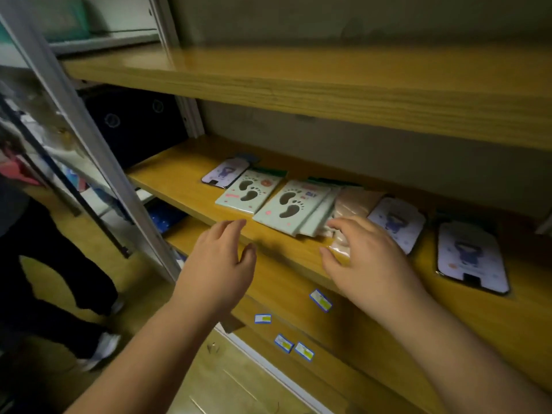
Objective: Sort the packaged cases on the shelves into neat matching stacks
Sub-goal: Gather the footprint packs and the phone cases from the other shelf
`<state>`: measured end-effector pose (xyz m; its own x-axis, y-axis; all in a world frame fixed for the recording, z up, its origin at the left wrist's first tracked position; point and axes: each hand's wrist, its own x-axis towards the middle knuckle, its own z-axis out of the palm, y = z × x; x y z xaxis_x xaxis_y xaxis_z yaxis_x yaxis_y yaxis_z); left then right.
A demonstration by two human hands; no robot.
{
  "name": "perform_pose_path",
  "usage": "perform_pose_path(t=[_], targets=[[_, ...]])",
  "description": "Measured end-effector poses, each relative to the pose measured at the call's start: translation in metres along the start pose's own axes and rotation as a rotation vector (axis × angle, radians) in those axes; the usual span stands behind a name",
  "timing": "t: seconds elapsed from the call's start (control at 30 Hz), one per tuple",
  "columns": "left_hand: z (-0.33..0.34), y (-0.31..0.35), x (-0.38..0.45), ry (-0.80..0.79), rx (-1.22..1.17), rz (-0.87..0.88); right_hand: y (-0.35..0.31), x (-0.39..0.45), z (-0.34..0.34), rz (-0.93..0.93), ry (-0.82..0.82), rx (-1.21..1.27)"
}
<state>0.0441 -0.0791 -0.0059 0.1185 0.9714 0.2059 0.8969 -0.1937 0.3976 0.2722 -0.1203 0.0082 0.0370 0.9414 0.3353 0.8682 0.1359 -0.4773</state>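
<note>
On the middle wooden shelf [179, 177] lie several packaged cases. A lilac cartoon case [224, 172] is at the back left. Beside it sit a mint footprint pack [249, 191] and a second mint footprint pack [291, 206] on a small pile. A beige clear-wrapped pack [357, 203] lies to their right, then two lilac cartoon cases [397, 222] [472, 256]. My left hand [222, 258] hovers with relaxed fingers at the shelf's front edge, holding nothing. My right hand [367, 258] is spread over the beige pack's near end, its fingertips at the wrapper.
An upper wooden shelf [298, 82] overhangs the cases. Small blue-and-yellow labels [321, 300] stick to the lower shelf fronts. A grey metal upright [98, 150] stands at left, with a dark box [134, 124] behind it. Another person's legs [53, 279] stand on the floor at left.
</note>
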Motion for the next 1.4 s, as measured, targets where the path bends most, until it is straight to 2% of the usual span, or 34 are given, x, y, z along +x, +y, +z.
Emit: perform_pose_path(t=[0.1, 0.17, 0.3, 0.4, 0.53, 0.6, 0.7, 0.87, 0.97, 1.1, 1.23, 1.4], targets=[[0.007, -0.028, 0.048, -0.123, 0.049, -0.060, -0.008, 0.018, 0.009, 0.074, 0.018, -0.038], [0.013, -0.043, 0.085, -0.145, 0.099, -0.058, -0.015, 0.028, 0.018, 0.109, 0.046, -0.048], [0.027, -0.059, 0.148, -0.242, 0.354, -0.036, -0.030, 0.051, 0.040, 0.148, 0.069, -0.112], [0.033, -0.062, 0.166, -0.231, 0.435, -0.011, -0.042, 0.061, 0.053, 0.177, 0.096, -0.123], [0.030, -0.071, 0.176, -0.199, 0.383, 0.096, -0.052, 0.066, 0.066, 0.208, 0.105, -0.141], [0.021, -0.076, 0.184, -0.207, 0.289, 0.080, -0.054, 0.068, 0.070, 0.227, 0.116, -0.163], [0.012, -0.087, 0.197, -0.274, -0.053, -0.031, -0.055, 0.066, 0.072, 0.257, 0.129, -0.180], [0.007, -0.097, 0.209, -0.340, -0.616, -0.057, -0.051, 0.061, 0.068, 0.322, 0.145, -0.211], [0.004, -0.089, 0.206, -0.331, -0.863, -0.044, -0.042, 0.055, 0.063, 0.368, 0.158, -0.244], [0.004, -0.063, 0.190, -0.333, -1.028, -0.003, -0.024, 0.041, 0.050, 0.455, 0.221, -0.256], [0.015, -0.025, 0.165, -0.505, -1.099, -0.019, 0.000, 0.028, 0.028, 0.619, 0.318, -0.330], [0.032, 0.010, 0.142, -0.631, -1.164, 0.000, 0.031, 0.027, 0.006, 0.956, 0.173, -0.312]])
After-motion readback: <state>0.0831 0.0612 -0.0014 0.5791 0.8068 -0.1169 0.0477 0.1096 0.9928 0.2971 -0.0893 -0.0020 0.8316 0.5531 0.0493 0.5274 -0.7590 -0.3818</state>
